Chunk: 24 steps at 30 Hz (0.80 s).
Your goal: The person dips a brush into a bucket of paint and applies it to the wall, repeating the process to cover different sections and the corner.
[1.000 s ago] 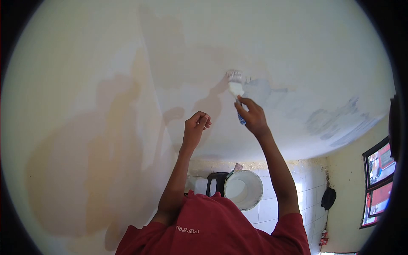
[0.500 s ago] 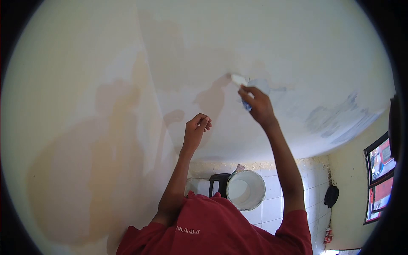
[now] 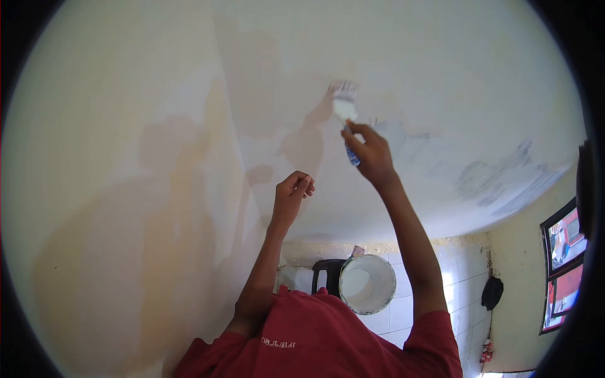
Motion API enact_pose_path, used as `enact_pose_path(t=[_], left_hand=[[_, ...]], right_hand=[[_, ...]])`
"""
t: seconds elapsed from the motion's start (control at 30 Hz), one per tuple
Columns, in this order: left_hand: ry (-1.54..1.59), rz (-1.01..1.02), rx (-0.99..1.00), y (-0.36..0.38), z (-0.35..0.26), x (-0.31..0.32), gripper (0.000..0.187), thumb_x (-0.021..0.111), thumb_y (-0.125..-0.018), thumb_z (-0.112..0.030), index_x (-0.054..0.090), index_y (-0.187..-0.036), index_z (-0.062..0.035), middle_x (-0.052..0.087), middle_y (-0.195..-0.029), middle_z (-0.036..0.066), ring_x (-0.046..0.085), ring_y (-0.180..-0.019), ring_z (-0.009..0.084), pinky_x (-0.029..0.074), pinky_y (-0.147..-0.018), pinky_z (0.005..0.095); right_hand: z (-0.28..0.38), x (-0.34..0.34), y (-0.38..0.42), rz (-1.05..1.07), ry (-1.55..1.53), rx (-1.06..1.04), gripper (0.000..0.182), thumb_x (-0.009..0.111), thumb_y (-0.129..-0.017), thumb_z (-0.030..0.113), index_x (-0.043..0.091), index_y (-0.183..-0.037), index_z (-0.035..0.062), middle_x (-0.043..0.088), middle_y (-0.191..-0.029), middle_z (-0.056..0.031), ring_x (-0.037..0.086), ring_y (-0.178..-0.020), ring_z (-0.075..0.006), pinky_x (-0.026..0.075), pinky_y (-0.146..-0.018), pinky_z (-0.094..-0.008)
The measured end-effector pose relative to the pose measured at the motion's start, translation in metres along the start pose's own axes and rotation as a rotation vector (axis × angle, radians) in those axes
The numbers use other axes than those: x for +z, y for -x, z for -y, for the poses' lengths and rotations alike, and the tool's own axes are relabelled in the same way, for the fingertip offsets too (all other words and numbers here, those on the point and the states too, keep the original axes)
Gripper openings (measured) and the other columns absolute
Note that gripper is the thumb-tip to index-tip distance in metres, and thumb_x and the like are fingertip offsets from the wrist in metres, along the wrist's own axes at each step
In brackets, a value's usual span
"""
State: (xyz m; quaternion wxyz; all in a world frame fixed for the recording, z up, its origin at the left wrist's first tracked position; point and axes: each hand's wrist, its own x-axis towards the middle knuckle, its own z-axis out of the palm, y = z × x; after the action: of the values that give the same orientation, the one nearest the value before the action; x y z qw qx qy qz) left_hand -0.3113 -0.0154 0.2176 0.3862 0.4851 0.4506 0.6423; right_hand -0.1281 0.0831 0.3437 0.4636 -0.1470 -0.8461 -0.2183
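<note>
My right hand (image 3: 372,154) grips the blue patterned handle of a paintbrush (image 3: 345,107). The brush's pale head points up, with its bristles at the wall (image 3: 409,57) in front of me. A greyish patch (image 3: 391,133) shows on the wall just right of the brush. My left hand (image 3: 294,189) is raised near the wall corner with its fingers curled in; nothing can be made out in them. Below my hands stands a white bucket (image 3: 392,286) with whitish contents (image 3: 359,283) inside.
A dark stool (image 3: 321,275) stands beside the bucket on white floor tiles (image 3: 401,315). The side wall (image 3: 94,157) meets the front wall at my left. More grey patches (image 3: 504,173) mark the wall at right. A black bag-like thing (image 3: 492,292) lies near the window (image 3: 562,264).
My right hand has moved a little left, and the brush now reaches higher on the wall with its bristles in sight. My left hand has stayed almost in place.
</note>
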Motion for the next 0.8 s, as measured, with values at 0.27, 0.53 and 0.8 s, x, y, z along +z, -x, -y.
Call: enact_pose_path(t=[0.27, 0.53, 0.8], left_hand=[[0.015, 0.009, 0.019, 0.001, -0.001, -0.001, 0.018, 0.055, -0.100, -0.016, 0.064, -0.091, -0.0041, 0.064, -0.077, 0.002, 0.059, -0.071, 0.0084, 0.047, -0.067, 0.0244], [0.026, 0.019, 0.015, 0.001, -0.004, -0.001, 0.020, 0.055, -0.101, -0.017, 0.064, -0.091, -0.0030, 0.064, -0.076, 0.002, 0.059, -0.071, 0.0084, 0.047, -0.067, 0.0248], [0.056, -0.027, 0.018, 0.002, -0.008, -0.011, 0.020, 0.055, -0.100, -0.017, 0.064, -0.090, -0.0033, 0.064, -0.076, 0.002, 0.059, -0.071, 0.0082, 0.047, -0.066, 0.0245]], right_hand=[[0.027, 0.003, 0.021, 0.241, -0.214, 0.124, 0.032, 0.068, -0.074, -0.001, 0.060, -0.104, 0.0073, 0.065, -0.102, -0.0133, 0.068, -0.088, -0.0301, 0.057, -0.070, -0.0397], [-0.008, -0.017, -0.072, -0.001, -0.063, -0.054, 0.032, 0.067, -0.074, -0.002, 0.064, -0.105, 0.0055, 0.068, -0.101, -0.0151, 0.069, -0.088, -0.0294, 0.058, -0.069, -0.0379], [0.008, -0.012, -0.063, -0.147, -0.020, -0.061, 0.030, 0.067, -0.075, -0.001, 0.067, -0.104, 0.0036, 0.068, -0.106, -0.0167, 0.070, -0.085, -0.0273, 0.058, -0.068, -0.0352]])
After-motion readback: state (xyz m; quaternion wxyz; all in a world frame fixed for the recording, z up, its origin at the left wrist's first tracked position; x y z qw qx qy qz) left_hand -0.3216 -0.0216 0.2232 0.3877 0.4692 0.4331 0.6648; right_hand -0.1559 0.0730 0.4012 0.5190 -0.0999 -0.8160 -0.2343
